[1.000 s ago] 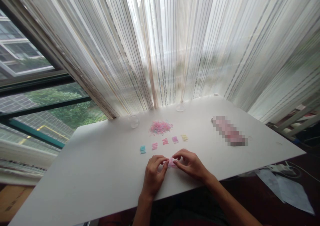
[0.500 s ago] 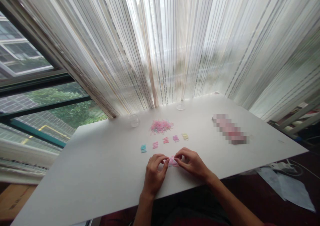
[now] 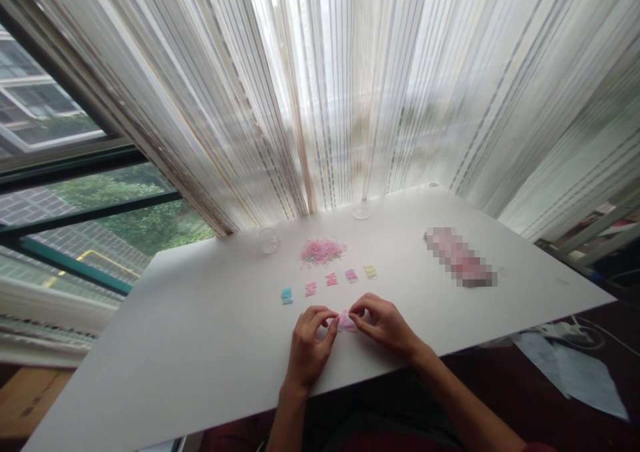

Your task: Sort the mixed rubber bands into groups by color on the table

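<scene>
A small heap of thin pink and pale strands (image 3: 346, 321), which look like little elastic bands, lies near the front edge of the white table. My left hand (image 3: 311, 342) pinches thumb and fingertips together at its left side. From the right, my right hand (image 3: 383, 325) does the same, its fingertips almost meeting the left ones over the heap. What sits between the fingertips is too small to make out. Beyond the hands runs a row of small sorted bunches: blue (image 3: 287, 296), pink (image 3: 311, 289), red (image 3: 332, 279), purple (image 3: 351, 276) and yellow (image 3: 370, 272).
Behind the row is a larger mixed pile of strands (image 3: 323, 252). A clear round container (image 3: 269, 241) and a clear round lid (image 3: 361, 213) stand near the curtain (image 3: 330, 105). A blurred-out pinkish object (image 3: 461, 257) lies on the table (image 3: 175, 345) at right.
The pink heap between my fingertips looks slightly more spread out. Both hands stay in nearly the same place, still pinching.
</scene>
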Available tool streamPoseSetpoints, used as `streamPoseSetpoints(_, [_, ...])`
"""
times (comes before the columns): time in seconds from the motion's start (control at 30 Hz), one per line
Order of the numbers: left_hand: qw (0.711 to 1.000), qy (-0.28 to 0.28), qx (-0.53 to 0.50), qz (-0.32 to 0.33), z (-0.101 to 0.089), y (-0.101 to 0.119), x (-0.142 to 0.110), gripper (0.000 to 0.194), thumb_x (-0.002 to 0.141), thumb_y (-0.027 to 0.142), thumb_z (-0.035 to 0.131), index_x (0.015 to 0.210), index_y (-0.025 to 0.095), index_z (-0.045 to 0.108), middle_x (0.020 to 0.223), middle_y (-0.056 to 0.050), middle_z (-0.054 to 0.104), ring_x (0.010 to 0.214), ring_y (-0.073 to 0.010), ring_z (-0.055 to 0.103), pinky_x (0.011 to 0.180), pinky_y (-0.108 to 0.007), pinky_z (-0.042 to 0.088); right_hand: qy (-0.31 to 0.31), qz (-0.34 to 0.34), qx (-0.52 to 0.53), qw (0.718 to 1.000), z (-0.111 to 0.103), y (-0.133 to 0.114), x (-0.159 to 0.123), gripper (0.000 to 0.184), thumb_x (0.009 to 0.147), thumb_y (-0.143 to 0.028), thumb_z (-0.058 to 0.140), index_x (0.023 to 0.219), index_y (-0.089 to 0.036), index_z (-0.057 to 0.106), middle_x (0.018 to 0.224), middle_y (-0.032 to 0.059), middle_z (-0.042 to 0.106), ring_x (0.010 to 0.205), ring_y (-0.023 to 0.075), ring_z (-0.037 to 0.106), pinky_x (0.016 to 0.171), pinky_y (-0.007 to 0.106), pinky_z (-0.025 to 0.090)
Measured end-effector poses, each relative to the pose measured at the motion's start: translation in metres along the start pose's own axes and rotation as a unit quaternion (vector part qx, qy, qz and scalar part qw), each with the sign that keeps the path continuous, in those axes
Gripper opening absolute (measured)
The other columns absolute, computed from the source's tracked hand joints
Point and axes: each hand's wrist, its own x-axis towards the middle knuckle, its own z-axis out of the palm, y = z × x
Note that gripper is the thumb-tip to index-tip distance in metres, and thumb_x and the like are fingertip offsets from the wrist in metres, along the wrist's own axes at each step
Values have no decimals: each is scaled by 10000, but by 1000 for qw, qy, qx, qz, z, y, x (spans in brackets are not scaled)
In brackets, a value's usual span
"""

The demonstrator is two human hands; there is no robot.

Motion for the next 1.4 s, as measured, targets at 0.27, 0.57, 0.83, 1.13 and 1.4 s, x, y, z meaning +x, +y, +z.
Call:
streamPoseSetpoints(0.27, [1000,0,3,-8,1,3,1,140,949,273,563,960,196,679,924,-62,662,772,-163,627,773,-330,541,2,-2,1,1000,0,1,0,99,903,-260,610,866,-201,681,787,30,643,719,147,595,638,254,486])
streamPoseSetpoints(0.57, [987,102,95,-79,-35,-31,14,269,916,442,596,921,234,766,706,7,577,548,-113,487,575,-240,467,-3,3,7,1000,-1,-1,-1,119,918,-258,582,868,-205,676,823,38,662,746,155,611,673,269,488])
streamPoseSetpoints(0.83, [979,96,140,-112,-33,-48,19,265,898,448,618,912,252,796,609,30,498,527,-120,507,568,-246,449,-3,11,8,1000,0,-2,-1,125,924,-248,568,875,-204,675,818,39,656,741,159,616,662,263,495])
streamPoseSetpoints(1.13, [963,45,197,-179,-26,-45,20,160,888,320,657,973,276,785,786,-3,708,658,-137,603,651,-235,466,-13,8,10,1000,1,0,0,112,921,-220,573,882,-198,676,823,35,653,741,150,604,697,263,493])
streamPoseSetpoints(1.4, [951,26,242,-189,-23,-39,20,161,901,311,646,994,286,774,825,-3,719,699,-148,638,647,-234,444,-18,6,11,1000,1,-2,0,128,929,-239,563,873,-201,671,827,42,659,737,157,604,700,279,494])
